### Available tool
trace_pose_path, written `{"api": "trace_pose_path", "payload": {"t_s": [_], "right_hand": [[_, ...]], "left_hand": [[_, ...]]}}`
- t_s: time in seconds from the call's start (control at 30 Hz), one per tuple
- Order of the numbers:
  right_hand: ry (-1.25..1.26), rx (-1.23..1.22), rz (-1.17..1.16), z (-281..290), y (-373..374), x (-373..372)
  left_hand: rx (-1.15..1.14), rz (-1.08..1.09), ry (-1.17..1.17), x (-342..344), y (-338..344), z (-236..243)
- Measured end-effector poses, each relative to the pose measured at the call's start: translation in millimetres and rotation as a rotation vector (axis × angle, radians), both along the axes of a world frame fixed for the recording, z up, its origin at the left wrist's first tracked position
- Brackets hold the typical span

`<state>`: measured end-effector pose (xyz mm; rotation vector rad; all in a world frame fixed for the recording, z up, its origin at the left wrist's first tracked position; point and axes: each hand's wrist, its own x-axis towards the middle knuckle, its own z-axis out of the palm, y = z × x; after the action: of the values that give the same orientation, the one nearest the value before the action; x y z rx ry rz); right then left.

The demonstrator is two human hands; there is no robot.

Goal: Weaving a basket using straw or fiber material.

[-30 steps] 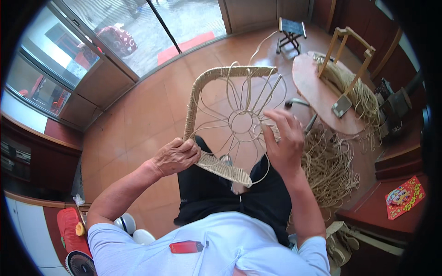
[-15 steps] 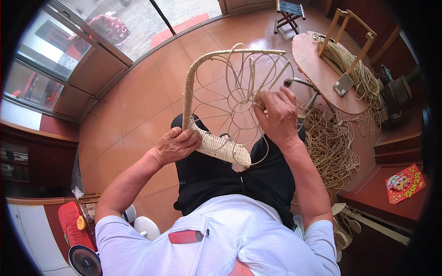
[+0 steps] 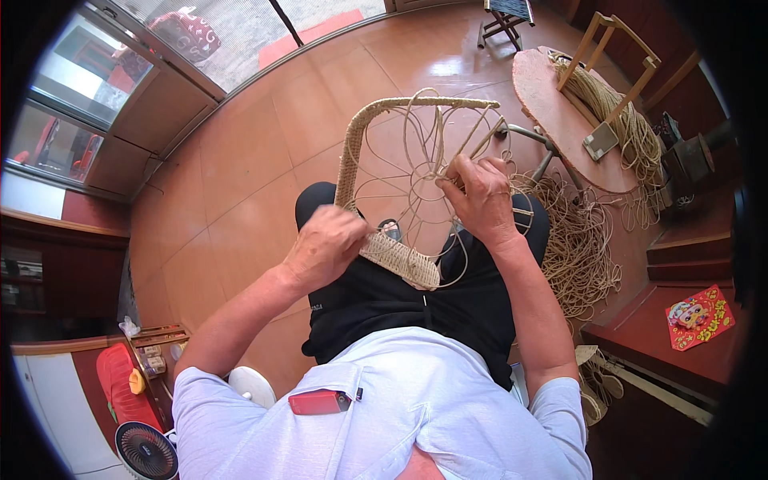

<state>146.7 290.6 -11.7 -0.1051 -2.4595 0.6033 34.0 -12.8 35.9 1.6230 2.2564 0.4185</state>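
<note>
A metal wire frame with looped spokes [image 3: 422,189] is over my lap, its left and far edges [image 3: 346,164] wrapped in straw-coloured cord. At its near edge is a dense woven band [image 3: 404,261]. My left hand [image 3: 326,246] is closed at the near-left corner, slightly blurred. The fingers cover whatever is in their grip. My right hand [image 3: 483,200] pinches a thin cord near the ring at the frame's middle. Loops of loose cord [image 3: 413,132] stand over the frame's far half.
A heap of loose cord [image 3: 572,244] lies on the floor to my right. Beyond it, a pink oval tabletop [image 3: 552,120] bears a cord bundle [image 3: 620,120] and a wooden frame [image 3: 606,60]. A folding stool [image 3: 506,24] stands far off; a fan [image 3: 146,450] is near left.
My left hand has come off its earlier hold on the wrapped side, moved right and curled closed at the corner. The frame has shifted slightly right. My right hand stays near the middle.
</note>
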Motion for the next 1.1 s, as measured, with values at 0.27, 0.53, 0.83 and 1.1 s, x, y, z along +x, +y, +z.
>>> {"api": "trace_pose_path", "payload": {"t_s": [0.27,0.53,0.83,1.1], "right_hand": [[0.013,-0.005,-0.001,-5.2,0.8,-5.6],[0.037,-0.014,-0.005,-8.9,8.4,-15.3],[0.113,0.003,0.043,-20.7,9.2,-5.1],[0.133,-0.026,0.013,-17.8,13.7,-4.9]], "left_hand": [[0.543,0.244,0.298,-9.8,95.0,-44.2],[0.52,0.396,0.38,0.1,133.5,-55.9],[0.568,0.418,0.311,5.9,146.4,-85.6],[0.791,0.346,0.41,9.7,140.0,-86.9]]}}
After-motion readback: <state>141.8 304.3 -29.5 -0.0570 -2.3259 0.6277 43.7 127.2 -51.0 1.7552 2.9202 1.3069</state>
